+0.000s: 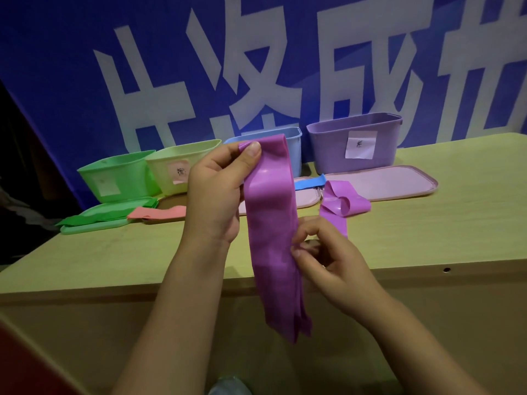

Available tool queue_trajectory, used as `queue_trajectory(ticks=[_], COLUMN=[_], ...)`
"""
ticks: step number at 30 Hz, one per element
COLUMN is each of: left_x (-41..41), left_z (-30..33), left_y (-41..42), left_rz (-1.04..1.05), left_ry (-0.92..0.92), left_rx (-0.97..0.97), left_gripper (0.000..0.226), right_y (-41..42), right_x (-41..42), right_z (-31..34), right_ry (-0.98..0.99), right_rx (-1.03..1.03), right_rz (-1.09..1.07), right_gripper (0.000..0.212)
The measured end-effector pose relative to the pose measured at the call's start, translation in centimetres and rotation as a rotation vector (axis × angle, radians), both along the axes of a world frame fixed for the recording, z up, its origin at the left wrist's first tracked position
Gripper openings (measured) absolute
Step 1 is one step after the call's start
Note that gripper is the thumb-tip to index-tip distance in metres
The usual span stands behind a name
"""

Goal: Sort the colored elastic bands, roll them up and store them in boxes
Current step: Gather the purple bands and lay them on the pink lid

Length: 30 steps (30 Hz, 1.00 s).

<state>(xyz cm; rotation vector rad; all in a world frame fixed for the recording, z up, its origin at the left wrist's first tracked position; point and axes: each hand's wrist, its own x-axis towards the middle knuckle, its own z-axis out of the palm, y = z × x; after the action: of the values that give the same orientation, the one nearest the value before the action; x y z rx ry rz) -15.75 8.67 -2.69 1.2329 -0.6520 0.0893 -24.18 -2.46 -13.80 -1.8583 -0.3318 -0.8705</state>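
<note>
- Dim, cool indoor light; colours look muted.
- Soft glare spots gleam on the purple band [271, 223].
- The far left edge falls into deep shadow.
- Wide-angle bending curves the table [427, 238] edges.
- Detail is slightly soft throughout.

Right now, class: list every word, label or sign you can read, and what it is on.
Blue banner: huge white Chinese characters, cropped; not readable whole.
Purple box: paper label, one handwritten character, likely "紫".
Yellow-green box: handwritten label, too blurred.
Green box: label looks blank or too faint.
</note>
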Motion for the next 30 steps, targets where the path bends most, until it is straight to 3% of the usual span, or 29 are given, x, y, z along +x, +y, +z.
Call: queue_trajectory(ticks=[3,8,14,18,23,28,30], left_x=[-0.3,-0.3,0.3,0.4,0.6,1.3,1.8], left_z=[0.2,0.5,1.5,2.3,2.5,2.8,2.7], left_y=[-0.3,-0.4,0.4,1.1,1.4,1.4,1.2], left_rz=[-0.002,0.071,0.178,0.169,0.155,0.12,0.115], left_ry=[-0.038,-0.131,-0.241,-0.34,-0.323,-0.24,-0.201], left_rx=[-0.015,-0.013,-0.119,0.031,0.108,0.109,0.117], left_gripper=[0.018,0.015,0.011,0.01,0.01,0.009,0.009], right_y=[-0.1,-0.4,-0.6,-0.5,0.1,0.0,0.0], right_x=[0.3,0.2,-0.2,-0.2,0.4,0.4,0.3], right_z=[0.2,0.4,0.4,-0.5,-1.8,-2.0,-1.8], right_ry=[-0.031,0.223,0.203,0.245,0.282,0.281,0.273], right_rx=[-0.041,-0.025,0.109,0.15,0.328,0.354,0.364], right_rz=[-0.033,0.149,0.184,0.239,0.33,0.408,0.444], right_gripper=[0.012,0.027,0.036,0.035,0.028,0.011,0.015])
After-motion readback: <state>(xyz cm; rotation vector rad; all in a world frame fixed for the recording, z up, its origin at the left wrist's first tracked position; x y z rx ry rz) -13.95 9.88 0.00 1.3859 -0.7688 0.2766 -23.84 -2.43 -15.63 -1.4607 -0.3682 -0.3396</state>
